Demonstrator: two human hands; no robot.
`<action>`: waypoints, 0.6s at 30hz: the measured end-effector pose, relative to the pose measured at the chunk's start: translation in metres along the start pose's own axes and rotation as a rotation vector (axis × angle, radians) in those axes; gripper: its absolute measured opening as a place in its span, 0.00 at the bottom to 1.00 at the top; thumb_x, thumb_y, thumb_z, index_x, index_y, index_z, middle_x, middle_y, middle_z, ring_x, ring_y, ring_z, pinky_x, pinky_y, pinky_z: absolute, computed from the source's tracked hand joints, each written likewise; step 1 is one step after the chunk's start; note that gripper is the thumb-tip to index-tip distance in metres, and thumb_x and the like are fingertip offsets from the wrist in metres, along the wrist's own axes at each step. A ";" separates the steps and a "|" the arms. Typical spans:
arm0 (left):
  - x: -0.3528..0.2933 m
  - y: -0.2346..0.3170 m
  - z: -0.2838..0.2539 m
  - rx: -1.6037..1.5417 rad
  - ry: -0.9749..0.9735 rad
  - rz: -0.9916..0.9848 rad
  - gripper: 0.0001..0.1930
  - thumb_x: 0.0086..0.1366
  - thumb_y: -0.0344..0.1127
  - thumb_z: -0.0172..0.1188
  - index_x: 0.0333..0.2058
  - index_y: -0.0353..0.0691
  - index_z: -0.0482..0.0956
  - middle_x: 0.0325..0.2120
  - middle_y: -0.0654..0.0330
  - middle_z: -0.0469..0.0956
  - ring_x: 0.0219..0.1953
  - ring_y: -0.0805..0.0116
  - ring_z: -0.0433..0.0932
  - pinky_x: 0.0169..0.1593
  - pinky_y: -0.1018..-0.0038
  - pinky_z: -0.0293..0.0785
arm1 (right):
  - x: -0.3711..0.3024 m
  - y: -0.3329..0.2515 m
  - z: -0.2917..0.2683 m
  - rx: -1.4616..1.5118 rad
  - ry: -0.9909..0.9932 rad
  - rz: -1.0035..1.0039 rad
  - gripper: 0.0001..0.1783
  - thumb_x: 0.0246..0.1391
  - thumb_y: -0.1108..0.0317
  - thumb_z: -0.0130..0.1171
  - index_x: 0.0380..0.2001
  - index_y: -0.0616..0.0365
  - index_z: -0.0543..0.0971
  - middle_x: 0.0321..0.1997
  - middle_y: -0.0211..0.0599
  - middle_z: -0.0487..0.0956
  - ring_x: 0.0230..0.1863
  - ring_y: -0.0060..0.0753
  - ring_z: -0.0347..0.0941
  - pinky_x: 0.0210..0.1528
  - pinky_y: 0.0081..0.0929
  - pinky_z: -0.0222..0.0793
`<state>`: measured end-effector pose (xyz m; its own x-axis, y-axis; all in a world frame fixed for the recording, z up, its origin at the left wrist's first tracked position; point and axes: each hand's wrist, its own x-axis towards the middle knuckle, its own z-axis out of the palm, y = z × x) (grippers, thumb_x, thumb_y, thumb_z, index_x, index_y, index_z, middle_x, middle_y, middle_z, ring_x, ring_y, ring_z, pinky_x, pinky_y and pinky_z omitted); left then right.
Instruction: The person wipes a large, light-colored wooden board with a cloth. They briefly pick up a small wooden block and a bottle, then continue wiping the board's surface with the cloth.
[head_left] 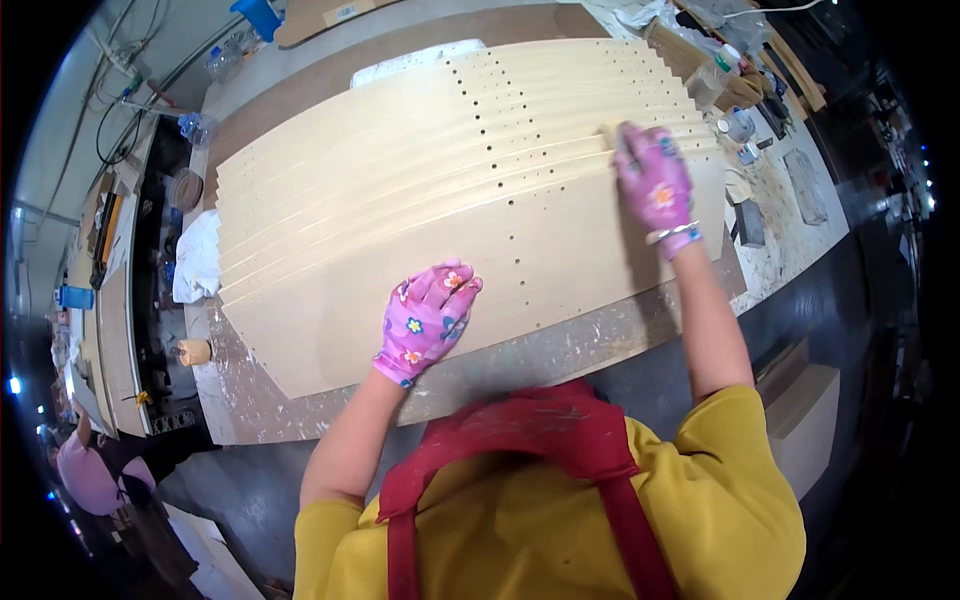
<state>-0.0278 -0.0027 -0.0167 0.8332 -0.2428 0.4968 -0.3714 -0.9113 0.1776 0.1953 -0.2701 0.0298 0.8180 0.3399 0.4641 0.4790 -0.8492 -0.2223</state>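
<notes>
Wide, pale wooden panels (400, 300) with dark drilled holes lie overlapped in a stepped stack on the worktable. My left hand (428, 318), in a pink flowered glove, rests on the nearest panel, left of its row of holes. Its fingers lie along the surface and hold nothing visible. Farther right, my right hand (655, 180), in a matching glove, is over the stepped edges of the stack. A small tan, pad-like piece (611, 130) shows at its fingertips, partly hidden and smeared by motion, so its exact kind is unclear.
The paint-spotted worktable (560, 335) has a white cloth (198, 258) and a tan roll (194, 351) on the left. Several jars, a grey block (748, 223) and a grey slab (805, 187) lie at right. A cardboard box (800, 420) stands below; another person (95, 465) is far left.
</notes>
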 end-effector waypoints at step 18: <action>0.008 0.002 0.003 0.009 0.011 0.016 0.14 0.50 0.29 0.65 0.38 0.50 0.80 0.41 0.63 0.79 0.46 0.60 0.78 0.45 0.63 0.73 | 0.019 0.063 0.007 -0.187 0.178 -0.380 0.19 0.54 0.67 0.54 0.50 0.54 0.75 0.43 0.46 0.76 0.44 0.43 0.75 0.45 0.38 0.73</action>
<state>-0.0206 -0.0075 -0.0148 0.8225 -0.2537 0.5091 -0.3809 -0.9104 0.1617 0.2431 -0.3149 0.0186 0.5199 0.5810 0.6262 0.6556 -0.7413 0.1434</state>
